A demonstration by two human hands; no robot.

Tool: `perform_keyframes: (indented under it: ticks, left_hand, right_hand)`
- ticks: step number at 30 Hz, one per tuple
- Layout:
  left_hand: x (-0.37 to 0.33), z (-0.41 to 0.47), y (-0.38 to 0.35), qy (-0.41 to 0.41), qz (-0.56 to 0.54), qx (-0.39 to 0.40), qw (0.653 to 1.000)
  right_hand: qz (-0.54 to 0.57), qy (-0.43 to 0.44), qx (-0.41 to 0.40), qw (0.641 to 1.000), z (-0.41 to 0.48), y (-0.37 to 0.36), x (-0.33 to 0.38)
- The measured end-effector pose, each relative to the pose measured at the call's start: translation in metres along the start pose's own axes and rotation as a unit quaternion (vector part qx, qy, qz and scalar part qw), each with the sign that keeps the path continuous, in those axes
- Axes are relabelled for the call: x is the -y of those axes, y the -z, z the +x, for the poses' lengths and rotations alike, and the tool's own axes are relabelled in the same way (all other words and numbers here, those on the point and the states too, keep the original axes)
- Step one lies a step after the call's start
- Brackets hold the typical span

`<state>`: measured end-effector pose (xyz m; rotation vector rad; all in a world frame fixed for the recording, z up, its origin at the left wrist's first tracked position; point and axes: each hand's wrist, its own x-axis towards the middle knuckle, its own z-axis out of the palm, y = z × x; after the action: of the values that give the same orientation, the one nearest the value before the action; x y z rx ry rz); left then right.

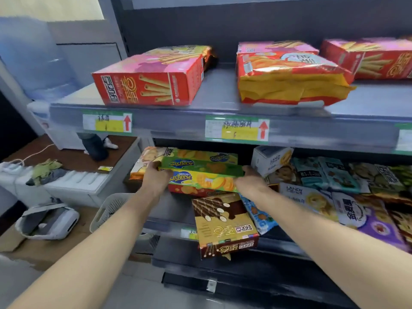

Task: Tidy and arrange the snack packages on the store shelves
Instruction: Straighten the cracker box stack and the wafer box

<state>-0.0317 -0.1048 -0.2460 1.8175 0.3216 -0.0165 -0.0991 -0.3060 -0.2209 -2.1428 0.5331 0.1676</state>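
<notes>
Being gripped at both short ends: a green cracker box (200, 167), lying flat at the left part of the lower shelf (171, 207), on top of a yellow cracker box (207, 181). Its left end is being held by the left hand (156, 178), thumb on top and fingers curled round the end. Its right end is being held by the right hand (252, 181), fingers wrapped round the far corner. Whether the yellow box is also being pinched cannot be told. A red box (189, 191) is being covered by the pair stacked on it. Just in front, a brown wafer-roll box (223, 226) is being seen tilted, overhanging the shelf's front edge. To the right, a white box (270, 158) is being crowded by a jumble of snack bags (323, 175). The upper shelf (223, 90) is being occupied by a red wafer box (151, 80) lying flat at the left, a red-and-yellow bag (287, 81) in the middle, and a second wafer box (370, 56) at the right. Price tags (237, 129) with red arrows are being displayed along its front rail.
</notes>
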Motion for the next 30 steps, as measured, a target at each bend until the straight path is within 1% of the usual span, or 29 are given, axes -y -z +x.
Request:
perform_keyframes:
  ticks: [4, 8, 13, 16, 18, 21, 23, 25, 30]
  left_hand:
    - [0.015, 0.034, -0.001, 0.006, -0.002, 0.045, 0.999]
    - [0.034, 0.053, 0.002, 0.039, -0.010, 0.096, 0.995]
    - [0.036, 0.059, 0.005, 0.027, 0.008, 0.119, 0.993]
    - [0.031, 0.058, 0.007, 0.021, 0.043, 0.154, 0.987]
    - [0.030, 0.056, 0.009, 0.011, 0.065, 0.162, 0.985]
    - [0.026, 0.050, 0.013, -0.023, 0.095, 0.123, 0.988]
    - [0.019, 0.040, 0.014, -0.039, 0.124, 0.108, 0.986]
    - [0.011, 0.024, 0.013, -0.043, 0.135, 0.119, 0.983]
    - [-0.010, -0.024, 0.003, -0.069, 0.158, 0.184, 0.968]
  right_hand:
    - [0.025, -0.009, -0.012, 1.000, 0.017, -0.021, 0.005]
    - [0.051, -0.034, -0.013, 0.998, 0.030, -0.041, -0.003]
    - [0.078, -0.053, 0.007, 0.996, 0.038, -0.052, -0.007]
    - [0.075, -0.054, 0.009, 0.996, 0.037, -0.053, -0.006]
    - [0.069, -0.047, -0.008, 0.997, 0.036, -0.055, -0.007]
    - [0.061, -0.020, -0.049, 0.997, 0.034, -0.056, -0.007]
    - [0.061, -0.006, -0.061, 0.996, 0.031, -0.055, -0.006]
    - [0.058, 0.005, -0.058, 0.997, 0.026, -0.053, -0.007]
    - [0.024, 0.043, -0.032, 0.998, -0.003, -0.033, -0.003]
